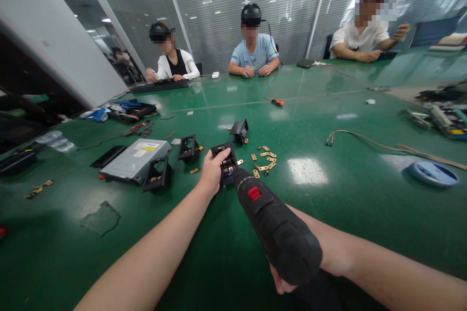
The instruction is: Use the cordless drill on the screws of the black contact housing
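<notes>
My left hand (pixel 213 169) grips a small black plastic housing (pixel 229 178) by its left side, thumb across the top. Metal contacts show inside the housing. A black cordless drill (pixel 275 223) with a red switch is in my right hand (pixel 282 279), fingers wrapped round its handle and mostly hidden beneath the body. The drill's nose points at the housing's right edge; its bit is hidden, so contact cannot be told. Several small brass plates (pixel 263 168) lie just right of the housing. Similar black housings stand beyond it (pixel 240 131) and to its left (pixel 188 148).
A silver disc drive (pixel 136 158) lies at left, with another black housing (pixel 157 175) against it. An orange screwdriver (pixel 277 102) lies farther back. A blue round lid (pixel 433 174) and a thin cable (pixel 359 136) are at right. Three people sit across the green table (pixel 350 214).
</notes>
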`<action>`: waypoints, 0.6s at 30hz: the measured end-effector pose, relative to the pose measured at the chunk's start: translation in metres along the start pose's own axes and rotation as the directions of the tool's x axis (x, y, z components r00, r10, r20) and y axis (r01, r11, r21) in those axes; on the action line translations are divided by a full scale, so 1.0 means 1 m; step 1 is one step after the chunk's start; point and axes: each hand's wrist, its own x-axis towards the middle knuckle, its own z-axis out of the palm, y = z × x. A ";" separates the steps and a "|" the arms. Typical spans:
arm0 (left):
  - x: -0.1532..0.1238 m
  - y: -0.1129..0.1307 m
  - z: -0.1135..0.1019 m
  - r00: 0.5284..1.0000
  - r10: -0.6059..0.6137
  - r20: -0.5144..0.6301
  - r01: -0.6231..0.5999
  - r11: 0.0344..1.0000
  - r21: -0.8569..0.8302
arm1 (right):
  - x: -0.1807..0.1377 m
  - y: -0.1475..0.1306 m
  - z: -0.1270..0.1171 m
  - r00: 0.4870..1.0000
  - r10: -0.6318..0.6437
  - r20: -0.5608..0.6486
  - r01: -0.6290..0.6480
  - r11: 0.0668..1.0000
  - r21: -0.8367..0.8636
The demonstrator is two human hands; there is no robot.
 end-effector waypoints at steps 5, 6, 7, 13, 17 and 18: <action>0.002 -0.002 -0.001 1.000 0.000 -0.005 0.000 1.000 0.005 | 0.000 0.004 -0.002 1.000 0.011 0.013 -0.011 1.000 -0.014; 0.003 -0.003 -0.001 1.000 0.001 -0.006 -0.001 1.000 0.002 | 0.000 0.004 -0.002 1.000 0.008 0.010 -0.008 1.000 -0.011; 0.003 -0.003 -0.001 1.000 0.002 -0.008 -0.002 1.000 -0.001 | 0.000 0.005 -0.002 1.000 0.004 0.006 -0.004 1.000 -0.007; 0.002 -0.002 -0.001 1.000 -0.002 -0.005 0.002 1.000 -0.002 | -0.002 0.003 -0.002 1.000 0.008 -0.016 -0.008 1.000 0.006; 0.001 -0.001 -0.001 1.000 0.001 -0.005 -0.001 1.000 0.002 | 0.000 0.004 -0.003 1.000 0.007 -0.010 -0.006 1.000 0.001; 0.001 -0.001 -0.001 1.000 0.002 -0.005 -0.002 1.000 0.004 | 0.000 0.004 -0.003 1.000 0.008 -0.005 -0.007 1.000 0.004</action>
